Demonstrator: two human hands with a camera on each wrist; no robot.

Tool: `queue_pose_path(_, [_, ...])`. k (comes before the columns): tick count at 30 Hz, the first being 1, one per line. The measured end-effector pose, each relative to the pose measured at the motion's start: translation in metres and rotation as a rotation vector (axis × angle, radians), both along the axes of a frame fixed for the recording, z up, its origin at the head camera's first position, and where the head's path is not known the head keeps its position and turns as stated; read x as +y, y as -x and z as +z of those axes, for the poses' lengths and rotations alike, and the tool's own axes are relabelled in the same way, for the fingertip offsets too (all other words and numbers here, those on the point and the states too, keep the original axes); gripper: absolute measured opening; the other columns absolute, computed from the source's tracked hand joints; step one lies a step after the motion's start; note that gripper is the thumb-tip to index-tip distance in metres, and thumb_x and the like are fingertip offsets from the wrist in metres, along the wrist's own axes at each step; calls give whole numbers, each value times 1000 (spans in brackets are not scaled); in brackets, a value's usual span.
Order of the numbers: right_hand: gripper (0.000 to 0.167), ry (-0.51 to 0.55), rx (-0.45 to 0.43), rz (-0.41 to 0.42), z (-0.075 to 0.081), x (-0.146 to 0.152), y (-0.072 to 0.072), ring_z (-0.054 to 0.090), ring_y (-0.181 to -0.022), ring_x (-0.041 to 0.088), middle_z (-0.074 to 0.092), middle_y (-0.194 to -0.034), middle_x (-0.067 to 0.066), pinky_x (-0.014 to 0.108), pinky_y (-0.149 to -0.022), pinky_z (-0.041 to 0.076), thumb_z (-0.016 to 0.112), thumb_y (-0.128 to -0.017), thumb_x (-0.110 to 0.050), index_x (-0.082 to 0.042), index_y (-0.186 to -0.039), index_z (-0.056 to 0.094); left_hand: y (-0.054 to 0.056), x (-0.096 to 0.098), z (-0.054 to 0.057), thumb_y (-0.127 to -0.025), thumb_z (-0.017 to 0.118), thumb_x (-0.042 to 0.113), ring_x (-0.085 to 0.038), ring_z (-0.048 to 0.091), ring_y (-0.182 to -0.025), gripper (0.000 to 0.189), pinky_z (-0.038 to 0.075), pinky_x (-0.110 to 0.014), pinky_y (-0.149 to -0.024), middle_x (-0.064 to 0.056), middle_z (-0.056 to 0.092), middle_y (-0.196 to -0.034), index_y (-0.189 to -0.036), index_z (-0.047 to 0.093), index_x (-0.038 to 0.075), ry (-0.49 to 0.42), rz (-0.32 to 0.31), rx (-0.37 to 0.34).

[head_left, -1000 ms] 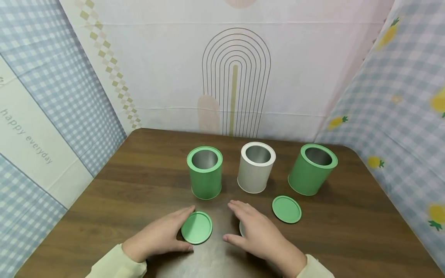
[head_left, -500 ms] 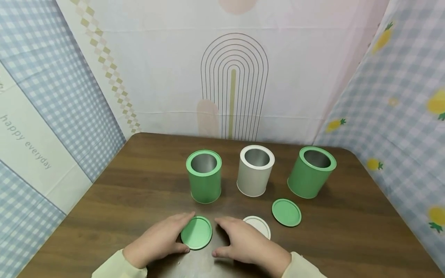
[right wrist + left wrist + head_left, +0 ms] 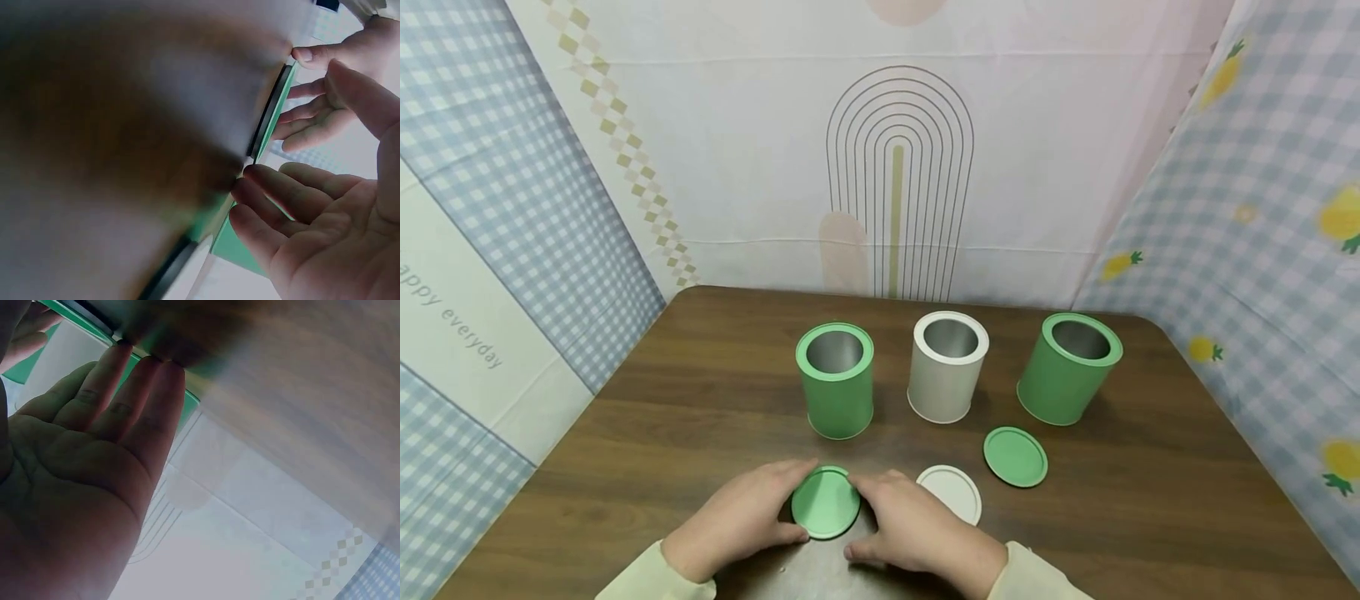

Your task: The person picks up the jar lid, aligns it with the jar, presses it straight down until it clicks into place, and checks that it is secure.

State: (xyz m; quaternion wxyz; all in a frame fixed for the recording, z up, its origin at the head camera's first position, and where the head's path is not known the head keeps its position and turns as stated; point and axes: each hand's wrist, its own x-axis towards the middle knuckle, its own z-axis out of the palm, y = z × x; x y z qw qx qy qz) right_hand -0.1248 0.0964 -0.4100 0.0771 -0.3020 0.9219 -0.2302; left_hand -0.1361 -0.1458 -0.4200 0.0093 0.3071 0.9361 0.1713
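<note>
In the head view, a round, flat green lid (image 3: 825, 504) lies on the brown wood-grain bench (image 3: 700, 400) between the left hand (image 3: 741, 515) and the right hand (image 3: 917, 523), each grip spread with thumb and fingers apart; a round white lid (image 3: 953, 493) is partly hidden by the right hand. Only the wrist views show the palms and nearly straight fingers.

In the head view, the right hand (image 3: 913, 521) hides the lower left of the white lid (image 3: 955, 492), the bottom edge cuts off both sleeves (image 3: 658, 577), and the left edge clips the wall lettering (image 3: 456, 322). A speck (image 3: 783, 570) on the tabletop (image 3: 700, 400) is too small to identify. Both wrist views blur the tabletop.
</note>
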Motion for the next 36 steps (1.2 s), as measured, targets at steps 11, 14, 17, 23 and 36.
queue_pose_path(11, [68,49,-35,-31,3,-1,1,61,-117,14,66,-127,-3,34,-99,50,85,-77,-40,-11,-134,62,3,-2,0,-71,90,32,-21,63,-113,78,54,-44,-91,-4,65,-129,-139,57,9,-50,27,-56])
queue_pose_path(14, [66,65,-1,-57,4,-2,0,61,-119,16,66,-128,1,35,-99,51,84,-79,-39,-8,-133,63,4,-4,1,-72,90,32,-24,64,-114,80,54,-46,-91,-7,64,-131,-140,56,8,-60,44,-60])
queue_pose_path(17, [64,98,26,-70,3,-4,-1,61,-120,17,65,-129,2,36,-100,50,84,-79,-36,-6,-132,63,3,-5,2,-72,90,33,-26,64,-116,81,54,-46,-92,-8,64,-132,-140,56,6,-74,58,-55])
queue_pose_path(23, [61,180,91,-105,2,-4,-3,62,-119,17,65,-128,1,35,-98,52,85,-79,-29,-6,-130,64,1,-7,5,-73,89,33,-24,64,-117,81,54,-44,-94,-9,64,-132,-140,56,2,-112,48,-18])
queue_pose_path(36, [56,357,285,-160,3,-2,3,64,-116,15,66,-126,-1,35,-94,55,91,-73,-25,-7,-122,68,4,-6,18,-72,91,33,-17,65,-115,85,56,-39,-90,0,64,-132,-145,52,14,-212,34,164])
